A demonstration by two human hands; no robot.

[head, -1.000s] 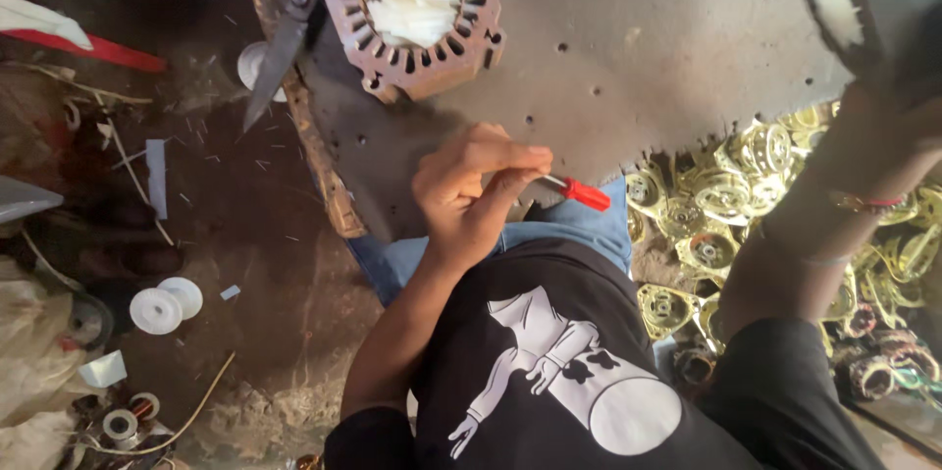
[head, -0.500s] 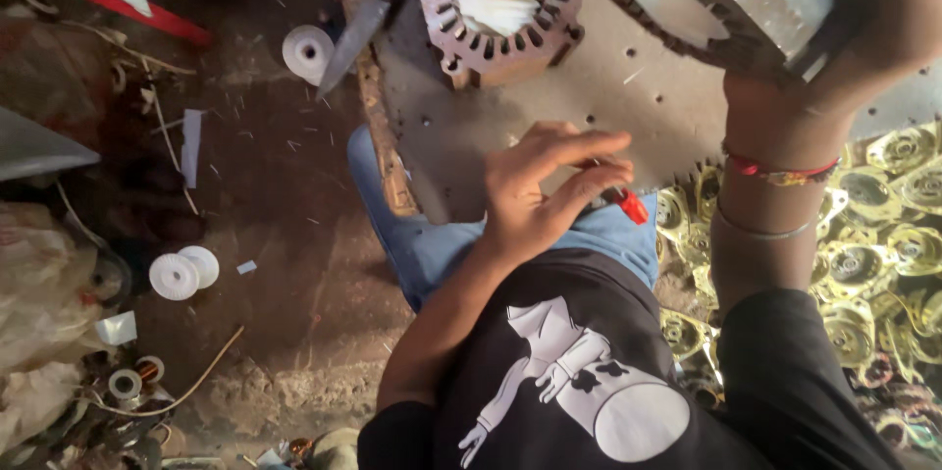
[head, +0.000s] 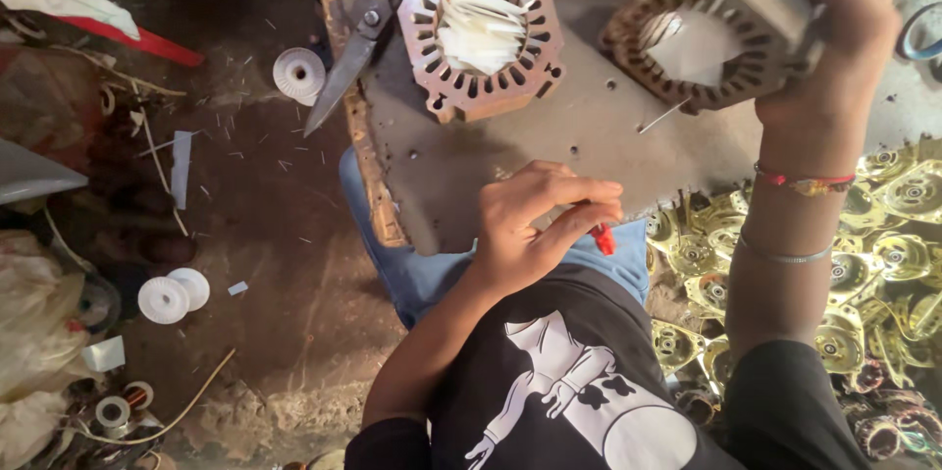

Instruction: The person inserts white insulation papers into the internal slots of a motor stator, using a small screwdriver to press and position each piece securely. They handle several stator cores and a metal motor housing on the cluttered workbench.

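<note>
A second stator core [head: 711,33] has been brought onto the worktop [head: 549,151], gripped by the right hand [head: 844,24]; the left hand [head: 540,225] is closed on a red-tipped tool [head: 602,237]. Its slots are seen empty; the first core [head: 481,28], upper centre, is paper-lined.

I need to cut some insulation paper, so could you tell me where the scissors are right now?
In the head view, the scissors lie at the upper left, across the left edge of the grey work board, just left of the paper-filled stator core.
</note>
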